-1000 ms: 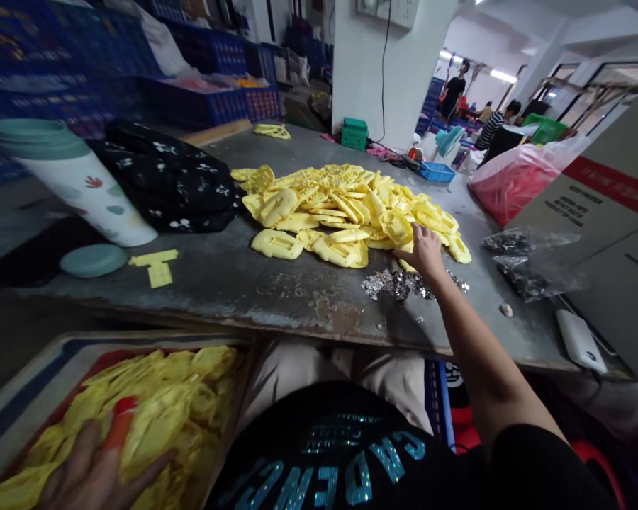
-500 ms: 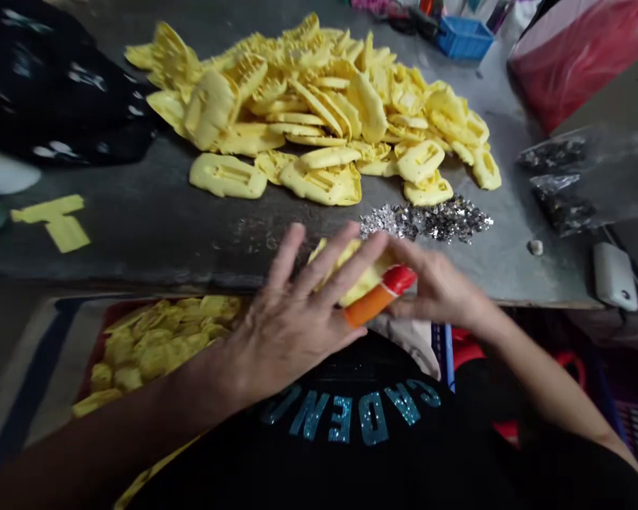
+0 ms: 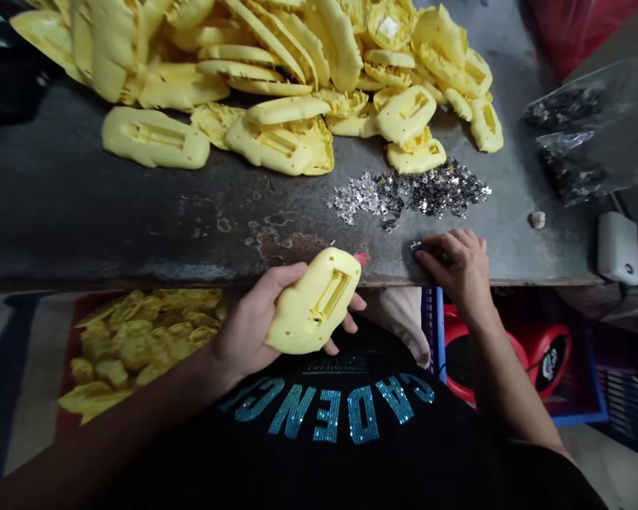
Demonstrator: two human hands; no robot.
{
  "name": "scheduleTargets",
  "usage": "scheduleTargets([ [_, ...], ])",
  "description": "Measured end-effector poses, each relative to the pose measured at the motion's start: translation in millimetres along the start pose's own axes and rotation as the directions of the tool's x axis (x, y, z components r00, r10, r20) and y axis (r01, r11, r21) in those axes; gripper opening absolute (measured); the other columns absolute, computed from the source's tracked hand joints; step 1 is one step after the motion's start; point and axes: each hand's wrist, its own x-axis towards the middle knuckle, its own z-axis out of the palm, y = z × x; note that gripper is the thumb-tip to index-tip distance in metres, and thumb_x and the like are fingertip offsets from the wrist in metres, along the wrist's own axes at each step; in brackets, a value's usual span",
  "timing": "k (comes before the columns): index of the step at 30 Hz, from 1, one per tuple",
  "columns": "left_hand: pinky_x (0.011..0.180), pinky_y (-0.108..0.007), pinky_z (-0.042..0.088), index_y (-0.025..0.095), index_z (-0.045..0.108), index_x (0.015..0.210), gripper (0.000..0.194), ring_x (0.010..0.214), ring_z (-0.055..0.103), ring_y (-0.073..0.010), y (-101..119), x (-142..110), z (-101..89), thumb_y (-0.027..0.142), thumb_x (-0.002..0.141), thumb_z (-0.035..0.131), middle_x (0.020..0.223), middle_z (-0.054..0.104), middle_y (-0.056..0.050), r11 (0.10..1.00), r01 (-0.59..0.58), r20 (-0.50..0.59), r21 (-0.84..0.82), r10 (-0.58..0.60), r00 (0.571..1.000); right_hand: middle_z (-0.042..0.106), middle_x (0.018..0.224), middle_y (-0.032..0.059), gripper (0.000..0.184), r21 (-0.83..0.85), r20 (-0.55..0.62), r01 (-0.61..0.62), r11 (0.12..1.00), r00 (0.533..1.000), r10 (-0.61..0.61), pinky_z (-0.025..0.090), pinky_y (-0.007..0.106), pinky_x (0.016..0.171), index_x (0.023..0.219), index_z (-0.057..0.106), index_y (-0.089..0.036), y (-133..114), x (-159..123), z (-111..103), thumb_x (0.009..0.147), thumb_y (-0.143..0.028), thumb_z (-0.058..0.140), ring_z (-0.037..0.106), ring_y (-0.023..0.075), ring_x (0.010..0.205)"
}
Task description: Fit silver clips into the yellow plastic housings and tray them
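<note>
My left hand (image 3: 249, 322) holds a yellow plastic shell (image 3: 311, 304), its fingers wrapped beneath and the thumb along the side. The shell has a long rectangular slot and small holes, and its slotted face is turned up. Something red (image 3: 360, 258) peeks out past its upper right edge, mostly hidden. At the table's front edge, my right hand (image 3: 460, 265) is closed in a pinch on a small metal clip (image 3: 415, 246) at the fingertips. Just beyond that hand lies a loose heap of tiny silvery clips (image 3: 420, 193).
A large pile of yellow shells (image 3: 276, 64) covers the back of the grey table (image 3: 85, 219). Clear bags of metal parts (image 3: 568, 170) and a white device (image 3: 618, 248) lie at right. Below are a bin of yellow shells (image 3: 143, 333) and a blue crate (image 3: 579, 414) with red things.
My hands, together before, are apart. The left now shows the shell slot-side up, while the right has moved right to the small metal clip. The view has shifted nearer the table edge.
</note>
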Motion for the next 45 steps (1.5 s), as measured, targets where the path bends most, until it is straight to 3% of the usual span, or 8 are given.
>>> scheduleTargets([
  [4, 0.074, -0.048, 0.075, 0.017, 0.072, 0.155, 0.068, 0.103, 0.086, -0.0370, 1.4, 1.6, 2.7, 0.059, 0.103, 0.061, 0.122, 0.087, -0.020, 0.980, 0.073, 0.031, -0.185, -0.068, 0.997, 0.079, 0.095, 0.0041, 0.017, -0.036, -0.040, 0.070, 0.997, 0.997, -0.071, 0.041, 0.045, 0.089, 0.100, 0.082, -0.028, -6.8, 4.1, 11.8, 0.109, -0.039, 0.073, 0.068, 0.0282, 0.098],
  [9, 0.074, -0.050, 0.076, 0.021, 0.068, 0.162, 0.068, 0.112, 0.086, -0.0402, -0.4, 3.3, 2.8, 0.058, 0.105, 0.068, 0.124, 0.086, -0.019, 0.942, 0.142, 0.089, -0.303, -0.121, 0.989, 0.080, 0.095, 0.0026, 0.014, 0.031, -0.049, 0.094, 0.995, 0.994, -0.093, 0.041, 0.044, 0.087, 0.104, 0.079, -0.030, -7.8, 3.4, 7.0, 0.109, -0.042, 0.075, 0.070, 0.0278, 0.096],
  [17, 0.070, -0.046, 0.076, 0.023, 0.065, 0.166, 0.069, 0.114, 0.086, -0.0396, 0.2, 0.1, 5.5, 0.061, 0.108, 0.069, 0.117, 0.088, -0.016, 0.937, 0.154, 0.032, -0.313, -0.152, 0.988, 0.077, 0.092, 0.0019, 0.015, 0.021, 0.003, 0.112, 0.993, 0.994, -0.113, 0.044, 0.043, 0.088, 0.099, 0.080, -0.028, -18.5, 13.7, 9.5, 0.108, -0.038, 0.073, 0.072, 0.0271, 0.095],
  [22, 0.083, -0.042, 0.075, 0.020, 0.072, 0.157, 0.073, 0.106, 0.088, -0.0354, -1.0, 0.4, 7.6, 0.067, 0.102, 0.077, 0.117, 0.090, -0.017, 0.943, 0.111, -0.024, -0.313, -0.125, 0.992, 0.080, 0.101, 0.0035, 0.017, 0.109, 0.021, 0.119, 0.987, 0.992, -0.122, 0.049, 0.043, 0.090, 0.118, 0.083, -0.030, -14.7, 7.0, 3.7, 0.107, -0.041, 0.077, 0.072, 0.0275, 0.100],
  [25, 0.082, -0.040, 0.074, 0.021, 0.072, 0.157, 0.074, 0.105, 0.088, -0.0340, -2.1, 2.3, 6.7, 0.069, 0.102, 0.075, 0.122, 0.090, -0.017, 0.948, 0.111, -0.042, -0.299, -0.129, 0.991, 0.080, 0.102, 0.0043, 0.015, 0.151, 0.004, 0.099, 0.984, 0.995, -0.101, 0.052, 0.045, 0.092, 0.115, 0.084, -0.029, -10.0, 5.9, 4.5, 0.105, -0.039, 0.079, 0.073, 0.0285, 0.101],
  [31, 0.082, -0.035, 0.068, 0.018, 0.067, 0.161, 0.073, 0.096, 0.087, -0.0290, -4.1, 7.8, 13.4, 0.062, 0.104, 0.075, 0.119, 0.090, -0.016, 0.931, 0.084, 0.040, -0.354, -0.075, 0.996, 0.084, 0.103, 0.0028, 0.006, 0.264, -0.002, 0.139, 0.955, 0.990, -0.144, 0.056, 0.045, 0.088, 0.106, 0.083, -0.030, -31.3, 6.8, -8.3, 0.106, -0.028, 0.077, 0.077, 0.0259, 0.096],
  [38, 0.103, -0.044, 0.065, 0.011, 0.062, 0.164, 0.076, 0.108, 0.086, -0.0337, -12.7, 12.7, 17.0, 0.062, 0.107, 0.070, 0.123, 0.088, -0.019, 0.949, 0.077, 0.098, -0.304, -0.050, 0.994, 0.087, 0.105, 0.0005, 0.022, 0.388, -0.011, 0.366, 0.846, 0.919, -0.393, 0.055, 0.046, 0.082, 0.118, 0.079, -0.035, -82.9, 6.1, -38.3, 0.104, -0.018, 0.079, 0.080, 0.0240, 0.085],
  [45, 0.094, -0.040, 0.064, 0.012, 0.063, 0.162, 0.073, 0.093, 0.086, -0.0294, -12.0, 7.3, 21.1, 0.060, 0.108, 0.069, 0.124, 0.089, -0.016, 0.952, 0.065, 0.123, -0.298, -0.029, 0.992, 0.086, 0.108, 0.0031, 0.042, 0.296, -0.066, 0.506, 0.810, 0.857, -0.511, 0.057, 0.048, 0.082, 0.133, 0.076, -0.037, -87.5, 10.1, -36.1, 0.101, -0.012, 0.080, 0.076, 0.0265, 0.086],
])
